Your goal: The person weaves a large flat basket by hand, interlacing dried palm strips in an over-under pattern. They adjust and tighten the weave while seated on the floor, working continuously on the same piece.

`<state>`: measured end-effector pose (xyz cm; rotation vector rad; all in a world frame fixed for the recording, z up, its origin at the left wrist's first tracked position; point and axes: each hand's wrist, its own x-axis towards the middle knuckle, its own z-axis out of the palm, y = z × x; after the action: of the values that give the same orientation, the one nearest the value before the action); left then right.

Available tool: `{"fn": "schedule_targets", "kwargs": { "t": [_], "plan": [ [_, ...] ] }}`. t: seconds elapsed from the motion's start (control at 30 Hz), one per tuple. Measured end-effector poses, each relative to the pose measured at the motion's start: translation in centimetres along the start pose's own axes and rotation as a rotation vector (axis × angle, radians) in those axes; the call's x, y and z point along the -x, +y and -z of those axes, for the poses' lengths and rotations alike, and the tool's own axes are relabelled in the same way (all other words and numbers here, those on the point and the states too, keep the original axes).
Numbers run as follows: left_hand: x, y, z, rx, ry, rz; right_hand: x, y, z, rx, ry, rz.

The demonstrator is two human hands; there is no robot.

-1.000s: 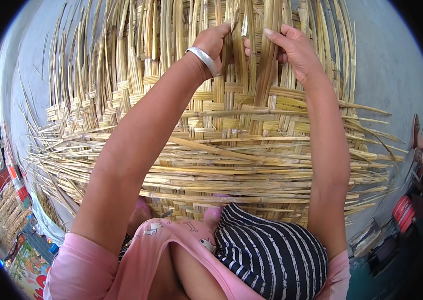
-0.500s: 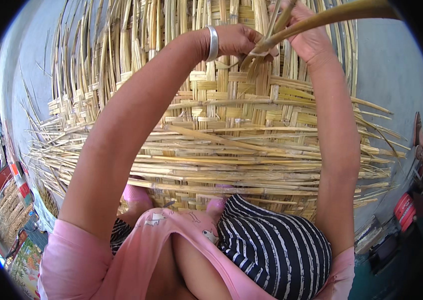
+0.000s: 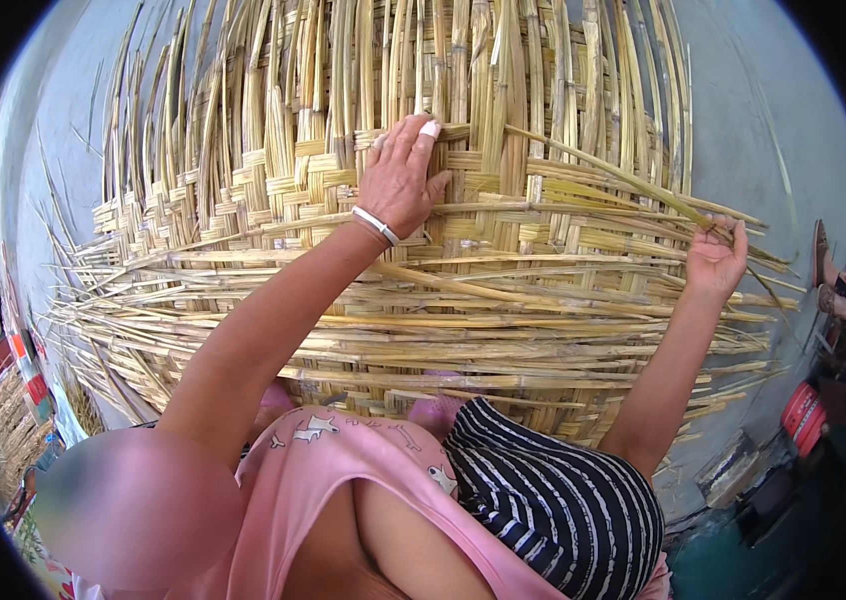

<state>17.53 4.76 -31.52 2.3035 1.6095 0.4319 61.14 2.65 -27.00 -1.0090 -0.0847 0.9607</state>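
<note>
A large mat of flattened yellow reed strips [image 3: 318, 172] lies before me, half woven in a checked pattern. My left hand [image 3: 401, 185] rests flat on the weave near its middle, fingers stretched forward; a white wrapping covers one fingertip and a bangle circles the wrist. Out to the right, my right hand [image 3: 718, 258] has its fingers closed round the end of a long greenish reed strip [image 3: 613, 175]. That strip slants up and left to the weave, where its other end passes among the upright strips beside my left hand.
Long strips [image 3: 463, 325] lie crosswise between the weave and my body, their ends sticking out both sides. Upright strips [image 3: 283, 60] fan away at the far side. Grey floor [image 3: 773, 130] borders the mat. At right are another person's feet [image 3: 828, 285] and a red object [image 3: 803, 415].
My hands have moved apart: the left came down flat onto the weave, the right swung right and nearer with the strip's end. The strip dropped from above the mat to lie across it.
</note>
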Motion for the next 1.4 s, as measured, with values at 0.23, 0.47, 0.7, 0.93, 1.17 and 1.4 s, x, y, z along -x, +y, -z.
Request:
{"fn": "schedule_targets", "kwargs": {
  "t": [0.23, 0.47, 0.7, 0.93, 1.17, 1.4],
  "plan": [
    [0.8, -0.6, -1.9, -0.195, -0.055, -0.024, 6.6, 6.2, -7.7, 1.081, -0.419, -0.071],
    [0.4, 0.0, -1.5, -0.196, -0.101, 0.004, 5.7, 12.8, -13.9, 2.043, -1.054, 0.922],
    [0.6, -0.4, -1.7, -0.129, -0.061, 0.0, 4.6, 14.1, -19.0, 2.351, -1.21, 0.263],
    [0.5, -0.3, -1.3, -0.114, -0.04, -0.013, 2.5, 15.6, -19.7, 2.245, -1.118, -0.312],
    [0.5, -0.3, -1.5, -0.09, -0.036, -0.017, 1.8, 15.7, -19.1, 2.077, -1.096, -0.378],
    [0.6, -0.5, -1.3, -0.066, -0.062, 0.009, 4.8, 14.7, -19.1, 2.202, -1.235, 0.12]
  ]
}}
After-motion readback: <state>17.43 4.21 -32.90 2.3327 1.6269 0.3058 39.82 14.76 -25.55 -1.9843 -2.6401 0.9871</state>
